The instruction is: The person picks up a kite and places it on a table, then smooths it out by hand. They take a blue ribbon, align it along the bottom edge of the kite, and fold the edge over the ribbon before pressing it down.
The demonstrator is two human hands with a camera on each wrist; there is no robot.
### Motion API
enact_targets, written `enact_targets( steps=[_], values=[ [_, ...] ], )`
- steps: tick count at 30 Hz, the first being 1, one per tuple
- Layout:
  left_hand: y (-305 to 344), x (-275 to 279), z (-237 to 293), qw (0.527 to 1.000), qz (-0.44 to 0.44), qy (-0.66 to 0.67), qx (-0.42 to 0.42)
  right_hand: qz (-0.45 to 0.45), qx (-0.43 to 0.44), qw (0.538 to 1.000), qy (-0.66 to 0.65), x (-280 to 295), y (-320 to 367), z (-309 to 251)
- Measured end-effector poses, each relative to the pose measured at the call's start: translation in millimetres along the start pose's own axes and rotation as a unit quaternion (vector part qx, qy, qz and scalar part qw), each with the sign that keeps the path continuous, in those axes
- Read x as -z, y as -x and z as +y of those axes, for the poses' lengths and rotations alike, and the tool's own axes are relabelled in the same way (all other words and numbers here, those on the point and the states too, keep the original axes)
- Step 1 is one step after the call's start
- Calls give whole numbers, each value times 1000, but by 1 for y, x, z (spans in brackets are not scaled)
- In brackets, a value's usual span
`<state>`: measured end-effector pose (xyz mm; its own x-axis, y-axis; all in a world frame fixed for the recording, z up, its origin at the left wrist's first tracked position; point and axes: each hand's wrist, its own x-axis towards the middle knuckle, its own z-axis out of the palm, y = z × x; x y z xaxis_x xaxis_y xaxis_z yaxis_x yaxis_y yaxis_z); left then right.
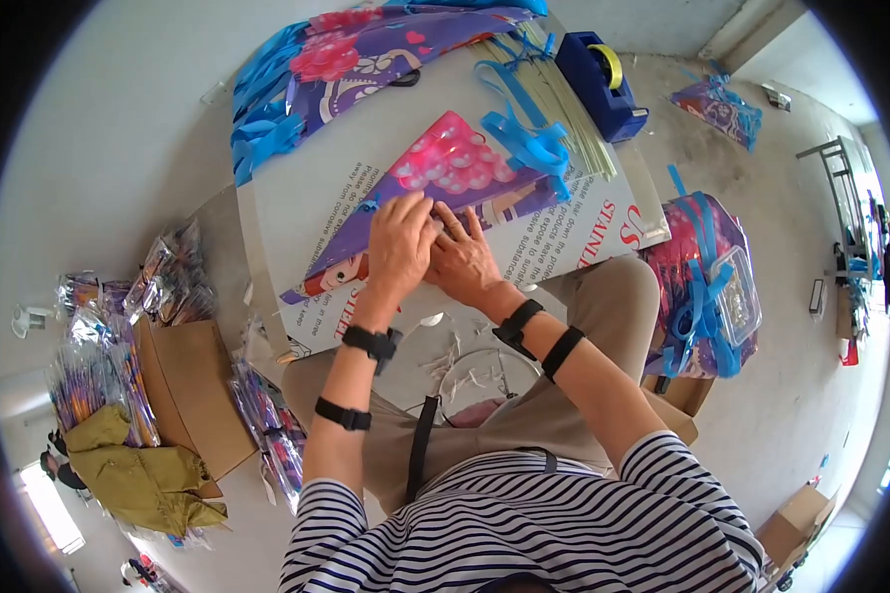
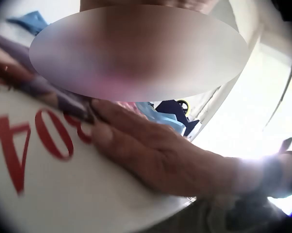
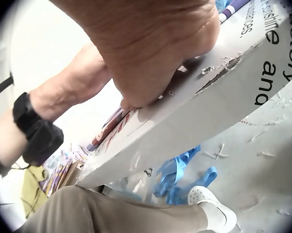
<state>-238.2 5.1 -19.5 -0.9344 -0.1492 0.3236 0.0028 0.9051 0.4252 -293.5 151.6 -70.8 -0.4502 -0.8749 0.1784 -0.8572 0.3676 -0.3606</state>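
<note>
A purple printed triangular kite (image 1: 371, 232) with pink bubbles lies folded across the white board (image 1: 287, 188) in the head view. Blue ribbon tails (image 1: 534, 143) hang from its right corner. My left hand (image 1: 399, 242) bends its fingers over the kite's near edge and grips it there. Close beside it, my right hand (image 1: 462, 259) pinches the same edge; in the left wrist view its thumb and forefinger (image 2: 112, 114) meet at the rolled purple border (image 2: 70, 104). The right wrist view shows mostly the heel of my right hand (image 3: 155, 48), low over the board.
Thin pale sticks (image 1: 554, 99) lie beside a blue tape dispenser (image 1: 603, 89) at the back right. More printed kites (image 1: 366, 69) are piled at the back left. A ribbon-topped bundle (image 1: 697, 287) stands right; a cardboard box (image 1: 193, 395) and packaged kites sit left.
</note>
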Motion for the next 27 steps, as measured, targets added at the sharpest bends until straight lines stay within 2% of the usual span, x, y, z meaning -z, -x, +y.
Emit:
enact_targets(
  steps=[1,3,4,8,9,11,19,21,23,25,27],
  values=[
    [11,0,8,1000,0,2,-1,0,-2,1000,1,0,0,0],
    [35,-11,12,998,40,15,47,20,10,999,37,-2,-2,-1],
    [42,-16,9,997,46,2,65,34,6,999,14,-1,-1,-1],
    [44,-19,8,994,47,19,101,33,4,999,2,1,-2,-2],
    [44,-17,11,994,49,20,100,24,6,1000,15,1,-1,-2],
    [47,-14,13,986,0,-145,79,17,10,999,28,2,-2,-3],
    [60,-26,8,989,32,-93,112,30,28,999,13,3,-6,4],
    [60,-26,8,990,43,-82,109,56,60,997,16,1,-9,20],
    [60,-26,12,986,14,-135,101,81,87,993,21,11,-10,44],
    [62,-28,12,986,15,-132,100,147,-59,987,-24,34,-10,67],
    [62,-29,13,986,17,-132,101,240,-170,955,47,68,-13,87]
  ],
)
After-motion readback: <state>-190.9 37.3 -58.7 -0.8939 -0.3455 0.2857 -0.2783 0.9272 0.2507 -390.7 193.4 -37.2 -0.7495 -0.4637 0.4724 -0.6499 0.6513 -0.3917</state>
